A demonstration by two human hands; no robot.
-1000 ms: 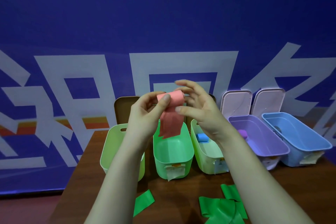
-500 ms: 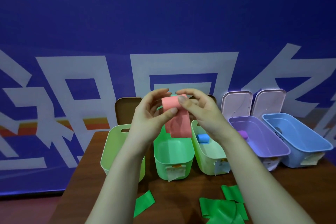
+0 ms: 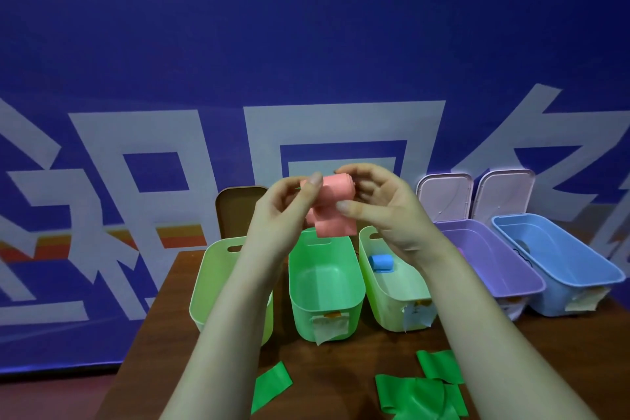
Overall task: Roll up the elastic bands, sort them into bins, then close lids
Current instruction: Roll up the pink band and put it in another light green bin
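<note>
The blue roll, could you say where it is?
Head view: the blue roll lies inside the third bin from left, below the right hand.

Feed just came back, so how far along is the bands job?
Done: a blue roll sits in the pale green bin. In hand: the left hand and right hand grip the pink band, partly rolled, tail hanging. Left: green bands lie unrolled on the table; the lids stand open.
</note>
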